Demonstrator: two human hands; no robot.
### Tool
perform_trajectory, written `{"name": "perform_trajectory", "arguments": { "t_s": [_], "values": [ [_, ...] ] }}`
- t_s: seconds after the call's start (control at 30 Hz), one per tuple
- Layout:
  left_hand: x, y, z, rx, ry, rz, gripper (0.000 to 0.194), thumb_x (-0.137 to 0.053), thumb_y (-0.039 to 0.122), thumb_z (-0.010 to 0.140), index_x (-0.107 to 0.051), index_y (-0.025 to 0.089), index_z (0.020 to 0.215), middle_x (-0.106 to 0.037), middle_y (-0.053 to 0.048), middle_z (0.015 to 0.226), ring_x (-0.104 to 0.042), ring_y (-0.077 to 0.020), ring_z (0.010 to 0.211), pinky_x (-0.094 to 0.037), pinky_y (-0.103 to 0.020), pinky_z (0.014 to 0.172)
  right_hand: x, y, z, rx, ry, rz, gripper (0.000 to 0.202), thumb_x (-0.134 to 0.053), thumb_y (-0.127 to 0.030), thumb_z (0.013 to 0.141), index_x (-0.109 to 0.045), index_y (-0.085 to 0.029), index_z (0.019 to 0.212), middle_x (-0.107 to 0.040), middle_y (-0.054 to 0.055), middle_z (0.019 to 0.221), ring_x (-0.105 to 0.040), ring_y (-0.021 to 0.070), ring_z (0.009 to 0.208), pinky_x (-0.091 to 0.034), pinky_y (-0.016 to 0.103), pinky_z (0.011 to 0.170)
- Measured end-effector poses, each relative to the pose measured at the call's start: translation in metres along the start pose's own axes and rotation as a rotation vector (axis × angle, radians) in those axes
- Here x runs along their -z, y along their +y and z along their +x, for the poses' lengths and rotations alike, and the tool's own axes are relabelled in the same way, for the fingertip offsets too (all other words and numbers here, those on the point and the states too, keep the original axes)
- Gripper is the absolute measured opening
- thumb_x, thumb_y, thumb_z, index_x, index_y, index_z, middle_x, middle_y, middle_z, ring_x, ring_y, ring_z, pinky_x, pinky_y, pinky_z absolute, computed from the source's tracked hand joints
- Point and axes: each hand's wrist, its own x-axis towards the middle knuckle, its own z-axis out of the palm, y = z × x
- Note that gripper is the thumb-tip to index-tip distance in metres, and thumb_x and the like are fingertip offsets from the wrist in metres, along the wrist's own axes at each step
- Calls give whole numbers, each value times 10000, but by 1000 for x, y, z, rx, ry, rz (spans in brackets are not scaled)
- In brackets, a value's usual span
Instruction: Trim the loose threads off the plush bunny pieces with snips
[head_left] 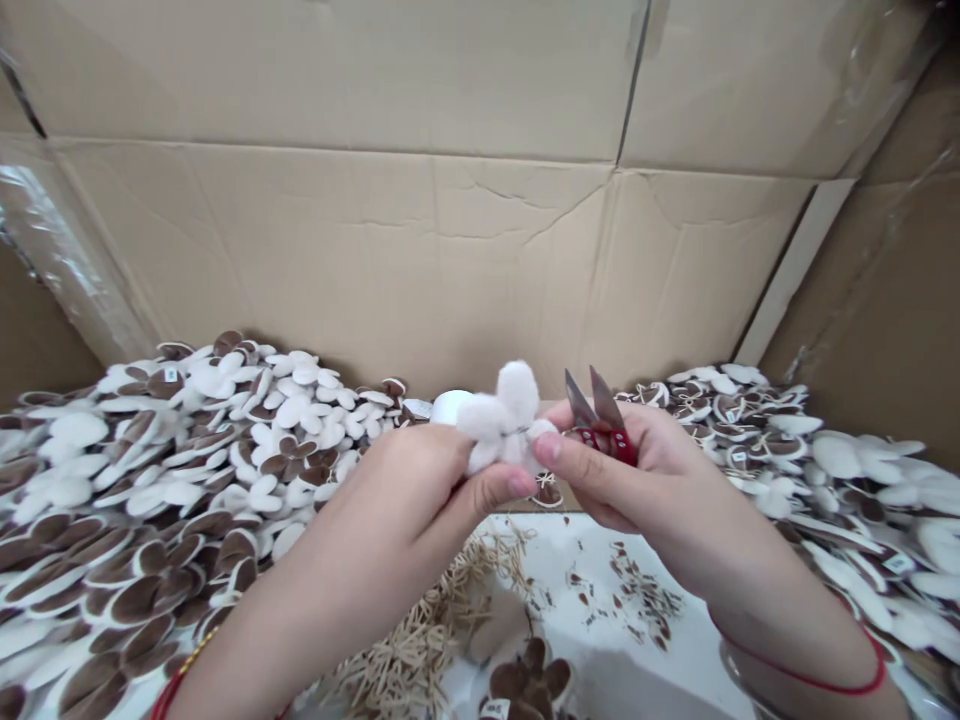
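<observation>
A white fuzzy flower-shaped piece (516,400) is held up between my two hands, with a small dark line near its middle. My left hand (420,490) pinches its lower left petals between thumb and fingers. My right hand (630,470) grips a pair of red-handled scissors (600,410), blades parted and pointing up, while its thumb and finger also pinch the flower's right petal. Below my hands lies a heap of thin beige cord bows (405,640) on a white surface (637,680). A brown flower with a white tag (531,682) sits in front.
A big pile of brown and white flower pieces (187,480) covers the left side. Another pile, some pieces with bows (757,440), lies right. Small brown scraps (645,595) dot the white surface. A white roll (448,405) stands behind my hands. Cardboard walls (337,240) enclose the back and sides.
</observation>
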Motion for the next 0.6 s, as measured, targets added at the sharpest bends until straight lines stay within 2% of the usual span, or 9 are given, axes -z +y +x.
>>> {"name": "perform_trajectory", "arguments": {
  "t_s": [0.03,0.07,0.13,0.2,0.3,0.43,0.6],
  "values": [
    [-2,-2,0,26,70,66,301,-472,459,947,-549,202,811,-562,29,649,-542,-138,553,-392,-246,506,0,-1,0,8,31,-19,179,-716,-329,830,-646,-173,775,-259,-100,522,-131,65,466,-111,239,409],
    [-5,-3,0,35,152,135,346,-500,530,918,-553,194,986,-611,-7,755,-586,-176,646,-426,-274,551,-1,-1,1,13,72,-36,195,-720,-328,825,-632,-171,748,-268,-98,515,-138,66,470,-116,242,415],
    [-9,-6,-1,-23,274,263,628,-523,612,875,-397,170,1302,-630,-91,976,-606,-248,847,-473,-355,688,-3,-2,1,11,118,-47,234,-723,-339,818,-605,-168,709,-287,-97,500,-147,66,469,-119,247,420],
    [-11,-6,-1,-130,287,354,683,-490,591,902,-295,163,1397,-587,-138,1123,-569,-282,983,-461,-419,809,-4,-3,2,14,103,-23,261,-728,-355,812,-592,-169,688,-294,-101,478,-142,63,454,-106,251,414],
    [-11,-3,-1,-173,241,394,486,-477,473,946,-409,153,1305,-544,-135,1178,-545,-276,1033,-449,-418,855,-5,-3,1,54,44,25,287,-730,-365,810,-583,-167,663,-306,-102,478,-144,54,435,-95,246,396],
    [-7,1,-3,-152,138,226,243,-512,384,946,-529,182,1080,-575,-54,1009,-578,-204,887,-471,-323,727,-5,-4,-3,111,-11,-2,178,-745,-273,805,-638,-154,728,-337,-96,519,-202,46,444,-133,222,383],
    [-5,2,-5,-98,92,59,171,-548,370,940,-555,201,915,-590,27,805,-570,-130,694,-419,-239,563,-4,-6,-5,150,19,-46,54,-751,-179,787,-702,-163,806,-432,-86,526,-296,49,461,-251,195,420]
  ]
}}
